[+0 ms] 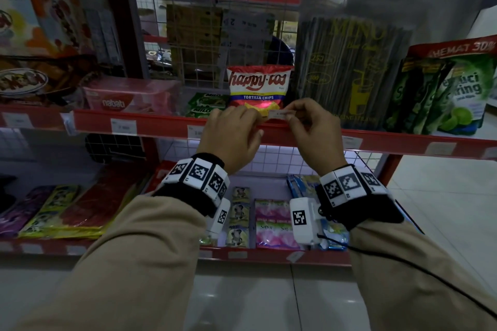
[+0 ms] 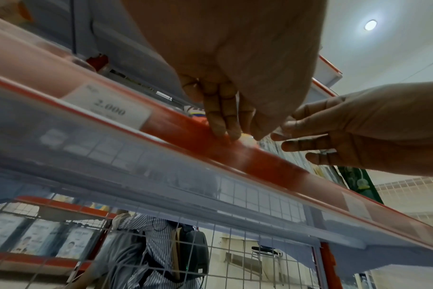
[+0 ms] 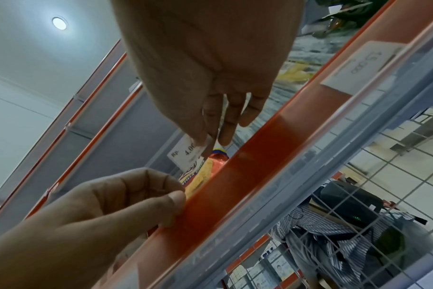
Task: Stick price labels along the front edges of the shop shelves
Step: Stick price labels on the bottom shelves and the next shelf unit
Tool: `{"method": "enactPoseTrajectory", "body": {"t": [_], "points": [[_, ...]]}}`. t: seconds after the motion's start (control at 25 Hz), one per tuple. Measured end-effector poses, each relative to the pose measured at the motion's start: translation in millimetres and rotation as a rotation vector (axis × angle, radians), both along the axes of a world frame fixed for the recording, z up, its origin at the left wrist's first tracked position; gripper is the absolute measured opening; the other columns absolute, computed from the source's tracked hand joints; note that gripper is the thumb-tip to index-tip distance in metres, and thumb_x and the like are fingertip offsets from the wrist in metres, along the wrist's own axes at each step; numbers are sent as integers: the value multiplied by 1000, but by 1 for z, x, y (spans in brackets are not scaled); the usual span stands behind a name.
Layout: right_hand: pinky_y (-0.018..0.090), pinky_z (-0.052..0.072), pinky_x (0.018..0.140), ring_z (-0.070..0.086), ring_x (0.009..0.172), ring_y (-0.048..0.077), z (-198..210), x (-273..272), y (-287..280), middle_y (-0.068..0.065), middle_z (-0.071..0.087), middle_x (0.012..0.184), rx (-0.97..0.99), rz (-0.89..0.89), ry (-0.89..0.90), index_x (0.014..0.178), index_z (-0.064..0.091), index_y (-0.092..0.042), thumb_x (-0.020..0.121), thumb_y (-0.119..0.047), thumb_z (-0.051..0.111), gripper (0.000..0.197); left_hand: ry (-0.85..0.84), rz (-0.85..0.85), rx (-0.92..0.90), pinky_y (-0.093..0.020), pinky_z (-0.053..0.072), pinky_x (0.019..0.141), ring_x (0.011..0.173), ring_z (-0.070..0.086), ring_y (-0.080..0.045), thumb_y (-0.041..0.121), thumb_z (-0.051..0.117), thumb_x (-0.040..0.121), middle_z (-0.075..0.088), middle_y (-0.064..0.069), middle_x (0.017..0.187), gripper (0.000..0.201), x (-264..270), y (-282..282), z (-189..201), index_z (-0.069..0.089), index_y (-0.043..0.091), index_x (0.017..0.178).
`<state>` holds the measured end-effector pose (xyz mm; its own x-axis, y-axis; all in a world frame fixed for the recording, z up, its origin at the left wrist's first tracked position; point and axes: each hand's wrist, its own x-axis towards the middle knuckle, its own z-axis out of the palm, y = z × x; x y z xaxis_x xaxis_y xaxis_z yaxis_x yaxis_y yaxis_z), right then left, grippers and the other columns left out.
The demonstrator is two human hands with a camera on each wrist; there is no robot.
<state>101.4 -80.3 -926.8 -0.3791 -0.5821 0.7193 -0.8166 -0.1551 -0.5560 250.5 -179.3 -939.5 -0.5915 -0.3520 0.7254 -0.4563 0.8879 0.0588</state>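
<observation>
A small white price label (image 1: 277, 115) reading "Rp. 4.0…" (image 3: 184, 153) is pinched at its right end by my right hand (image 1: 291, 115), just above the red label strip (image 1: 279, 133) on the shelf's front edge. My left hand (image 1: 252, 121) curls over the strip's top edge to the left of the label, thumb (image 3: 172, 207) on the front and fingertips (image 2: 223, 125) on top of the strip (image 2: 260, 158). The label hangs in front of a happy-tos chips bag (image 1: 259, 86), not touching the strip.
Other labels sit in the strip: one (image 1: 123, 126) at left, "2.000" (image 2: 109, 106), another (image 3: 361, 64) at right. Packed goods stand behind the edge. A lower shelf (image 1: 269, 256) holds sachets. A person in a striped shirt (image 2: 146, 244) stands behind the wire mesh.
</observation>
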Motion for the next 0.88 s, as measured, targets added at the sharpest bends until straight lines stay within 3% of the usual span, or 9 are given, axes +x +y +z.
{"method": "enactPoseTrajectory", "body": {"t": [0.08,0.2,0.28,0.4,0.64,0.88], "points": [[41,49,82,58,94,22,1,1,-6,-4,64,93,63,-54,64,98,65,-20,91,-21,58,9,28,3,30,-35,32,83,89,55,-21,31,55,88,60,4,92,18,5,-4,2,57,18,102],[45,43,86,50,96,25,-3,6,-10,-4,61,95,150,-102,142,98,64,-24,90,-26,59,9,55,16,66,-34,29,82,89,55,-18,40,59,86,58,9,88,26,8,-7,1,55,23,105],[43,40,85,47,97,23,-6,9,-11,-6,62,96,188,-107,145,98,64,-28,90,-28,59,8,23,44,42,-35,27,81,92,53,-18,46,58,86,57,8,93,32,8,-7,-1,54,26,111],[35,32,82,45,101,21,-7,11,-12,-8,61,99,255,-151,197,100,63,-30,91,-30,58,11,-17,104,6,-37,26,82,94,51,-24,39,56,91,54,0,98,23,5,-7,-4,58,24,108],[45,44,86,48,96,24,0,6,-7,-1,57,97,315,-118,309,102,62,-22,87,-27,61,16,-96,171,-69,-38,27,80,95,49,-26,31,52,93,54,-3,101,19,2,-8,-4,60,21,106],[41,44,86,46,102,28,8,5,-7,6,56,107,472,-144,463,108,64,-20,92,-28,57,20,-94,136,-83,-38,25,80,92,47,-26,31,50,94,52,-4,96,19,3,-9,-4,62,18,98]]}}
